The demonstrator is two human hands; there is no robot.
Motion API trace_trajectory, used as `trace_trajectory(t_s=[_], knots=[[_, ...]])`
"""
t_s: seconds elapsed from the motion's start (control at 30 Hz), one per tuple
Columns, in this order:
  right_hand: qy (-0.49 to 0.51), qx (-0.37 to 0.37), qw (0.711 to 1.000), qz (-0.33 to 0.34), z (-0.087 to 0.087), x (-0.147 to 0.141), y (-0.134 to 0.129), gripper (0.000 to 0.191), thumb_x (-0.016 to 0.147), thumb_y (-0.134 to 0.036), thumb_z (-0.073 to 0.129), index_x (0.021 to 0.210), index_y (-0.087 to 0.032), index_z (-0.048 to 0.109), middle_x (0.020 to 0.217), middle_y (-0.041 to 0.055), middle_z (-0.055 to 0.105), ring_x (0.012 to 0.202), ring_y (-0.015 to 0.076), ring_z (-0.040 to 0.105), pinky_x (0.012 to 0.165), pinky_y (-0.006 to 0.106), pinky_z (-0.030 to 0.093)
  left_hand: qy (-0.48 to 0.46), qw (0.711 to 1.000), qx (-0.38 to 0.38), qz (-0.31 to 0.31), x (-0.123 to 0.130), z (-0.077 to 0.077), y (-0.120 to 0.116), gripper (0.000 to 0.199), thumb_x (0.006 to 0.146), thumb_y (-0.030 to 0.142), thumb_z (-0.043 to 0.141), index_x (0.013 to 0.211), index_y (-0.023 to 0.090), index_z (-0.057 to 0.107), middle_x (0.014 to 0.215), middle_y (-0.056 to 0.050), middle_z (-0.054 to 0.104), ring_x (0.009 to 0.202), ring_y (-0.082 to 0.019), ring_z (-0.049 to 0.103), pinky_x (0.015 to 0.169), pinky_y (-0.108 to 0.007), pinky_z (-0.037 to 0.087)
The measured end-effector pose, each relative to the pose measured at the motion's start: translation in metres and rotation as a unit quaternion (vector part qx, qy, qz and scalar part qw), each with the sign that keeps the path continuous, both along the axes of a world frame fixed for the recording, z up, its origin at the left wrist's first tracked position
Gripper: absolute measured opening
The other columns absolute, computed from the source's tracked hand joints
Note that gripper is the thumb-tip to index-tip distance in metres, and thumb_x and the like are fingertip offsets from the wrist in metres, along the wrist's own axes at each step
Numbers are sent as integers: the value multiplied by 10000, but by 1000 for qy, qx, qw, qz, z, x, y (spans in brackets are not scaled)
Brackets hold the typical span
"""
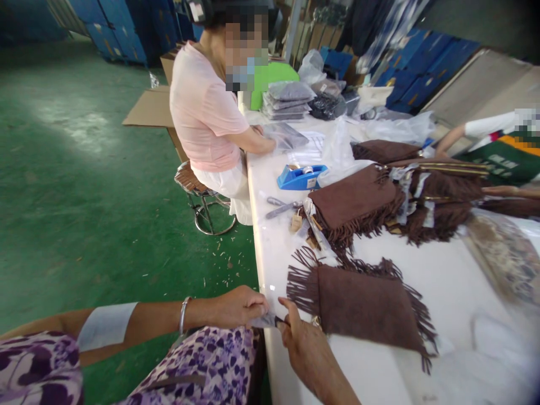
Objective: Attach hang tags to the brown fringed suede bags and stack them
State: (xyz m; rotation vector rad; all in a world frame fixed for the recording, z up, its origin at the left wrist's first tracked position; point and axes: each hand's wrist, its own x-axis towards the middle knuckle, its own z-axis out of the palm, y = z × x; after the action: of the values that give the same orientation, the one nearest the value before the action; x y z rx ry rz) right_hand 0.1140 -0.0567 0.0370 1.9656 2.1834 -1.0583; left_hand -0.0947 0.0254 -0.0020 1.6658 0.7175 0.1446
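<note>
My left hand (241, 306) is closed on one end of a small clear plastic piece (265, 320), at the table's near left edge. My right hand (301, 343) pinches the other end, where a small dark part shows between the fingertips; its index finger points up. Just right of my right hand, a brown fringed suede bag (367, 306) lies flat on the white table (426, 261). Beyond it are more brown fringed bags (354, 199), with a tag (296, 221) and grey-handled scissors (282, 209) beside them.
A blue tape dispenser (301, 178) stands farther back, near stacked packed bags (289, 98). A person in pink (206, 107) sits at the table's left side on a stool (205, 197). Another person's arm (453, 139) reaches in at the right. Clear plastic (485, 349) lies at the lower right.
</note>
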Motion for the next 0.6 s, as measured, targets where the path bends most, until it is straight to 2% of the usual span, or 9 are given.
trace_trajectory(t_s=[0.1, 0.2, 0.3, 0.37, 0.47, 0.6], knots=[[11, 4, 1000, 22, 0, -5, -1, 456, 976, -196, 301, 1431, -205, 313, 925, 61, 724, 845, 256, 687, 712, 326, 394, 10, 1000, 18, -5, -2, 1, -8, 268, 917, 287, 472, 917, 145, 699, 685, 18, 581, 606, -95, 489, 540, -169, 317], [27, 27, 998, 57, -3, -24, -2, 447, 953, -152, 312, 1397, -187, 353, 977, 74, 716, 894, 259, 682, 723, 328, 404, 6, 999, 29, -17, -7, -2, -15, 227, 902, 277, 491, 810, 151, 655, 659, 33, 545, 607, -91, 475, 551, -168, 313], [27, 49, 996, 74, -10, -46, -5, 449, 915, -109, 356, 1356, -175, 404, 991, 73, 708, 894, 249, 671, 743, 330, 413, 14, 998, 44, -38, -23, -8, -16, 292, 923, 324, 467, 725, 150, 592, 633, 35, 508, 601, -94, 464, 557, -173, 309], [29, 73, 996, 50, -16, -53, -9, 468, 893, -104, 423, 1353, -190, 416, 1077, 65, 687, 968, 233, 640, 815, 327, 410, 50, 997, 42, -41, -41, -13, -13, 331, 940, 387, 451, 761, 157, 607, 636, 32, 540, 593, -102, 494, 551, -176, 315], [8, 132, 991, 1, -23, -42, -19, 417, 889, -101, 495, 1284, -234, 500, 1147, 36, 644, 1063, 217, 563, 920, 330, 355, 108, 994, 29, -19, -70, -18, -6, 354, 946, 437, 442, 824, 165, 632, 669, 20, 607, 600, -116, 547, 552, -177, 337], [-81, 170, 982, -9, -30, -17, -24, 266, 938, -93, 448, 1039, -255, 632, 985, 22, 633, 963, 217, 526, 849, 353, 319, 125, 992, 8, 21, -84, -20, -5, 381, 943, 460, 435, 810, 161, 630, 688, 16, 622, 618, -120, 564, 563, -175, 354]])
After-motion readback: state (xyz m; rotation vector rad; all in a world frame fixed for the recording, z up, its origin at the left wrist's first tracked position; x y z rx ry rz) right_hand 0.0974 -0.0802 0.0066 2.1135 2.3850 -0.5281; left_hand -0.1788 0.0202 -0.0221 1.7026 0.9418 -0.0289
